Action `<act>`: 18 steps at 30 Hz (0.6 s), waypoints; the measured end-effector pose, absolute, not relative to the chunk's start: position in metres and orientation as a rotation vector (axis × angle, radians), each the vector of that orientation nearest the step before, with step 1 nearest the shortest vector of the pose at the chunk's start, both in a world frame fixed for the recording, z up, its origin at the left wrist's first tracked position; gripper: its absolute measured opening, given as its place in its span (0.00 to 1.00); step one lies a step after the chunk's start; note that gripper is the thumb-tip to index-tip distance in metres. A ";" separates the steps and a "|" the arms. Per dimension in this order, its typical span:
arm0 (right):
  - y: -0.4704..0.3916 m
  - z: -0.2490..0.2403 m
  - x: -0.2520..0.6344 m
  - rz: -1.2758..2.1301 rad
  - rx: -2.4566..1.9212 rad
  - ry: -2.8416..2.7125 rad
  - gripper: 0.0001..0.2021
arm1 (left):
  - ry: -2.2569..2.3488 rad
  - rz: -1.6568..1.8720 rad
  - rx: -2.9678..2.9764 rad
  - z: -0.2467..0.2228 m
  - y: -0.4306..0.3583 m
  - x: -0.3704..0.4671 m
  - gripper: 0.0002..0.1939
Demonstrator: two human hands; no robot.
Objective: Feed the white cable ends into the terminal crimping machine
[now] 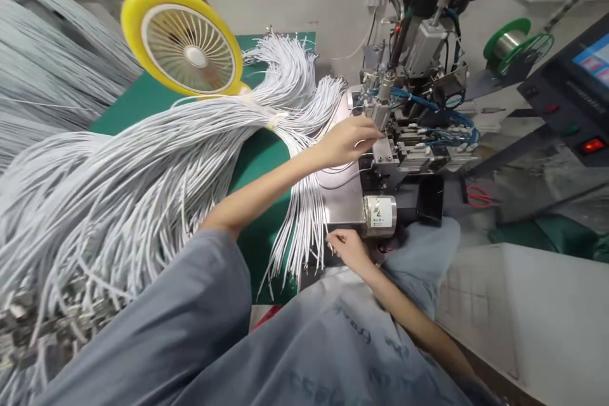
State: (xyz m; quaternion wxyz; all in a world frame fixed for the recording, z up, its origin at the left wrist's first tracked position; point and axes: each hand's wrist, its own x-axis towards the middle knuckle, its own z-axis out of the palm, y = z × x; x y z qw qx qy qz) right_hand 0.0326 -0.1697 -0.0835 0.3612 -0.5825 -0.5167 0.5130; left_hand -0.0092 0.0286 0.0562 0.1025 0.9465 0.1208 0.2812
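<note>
We have one yellow fan (195,56), one machine (423,51) and too many white cables (190,133) to count, draped across one table (126,104). Our left hand (354,138), fingers bent nearly together, is at the machine; our right hand (349,248) curls loosely near cable ends. We cannot tell whether either grips anything.

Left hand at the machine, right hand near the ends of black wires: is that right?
One slip: the wires are white, as the head view shows. The left hand is at the machine, the right hand near their ends.
</note>
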 end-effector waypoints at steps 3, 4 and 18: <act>-0.171 -0.057 0.052 0.982 -1.687 -1.546 0.13 | 0.208 0.824 2.771 0.045 0.010 0.002 0.13; -0.171 -0.048 0.061 0.867 -1.744 -1.592 0.13 | 0.160 0.819 2.775 0.041 0.003 0.004 0.14; -0.101 -0.030 0.146 0.839 -1.332 -0.786 0.10 | 0.254 0.485 2.520 0.007 0.000 0.005 0.11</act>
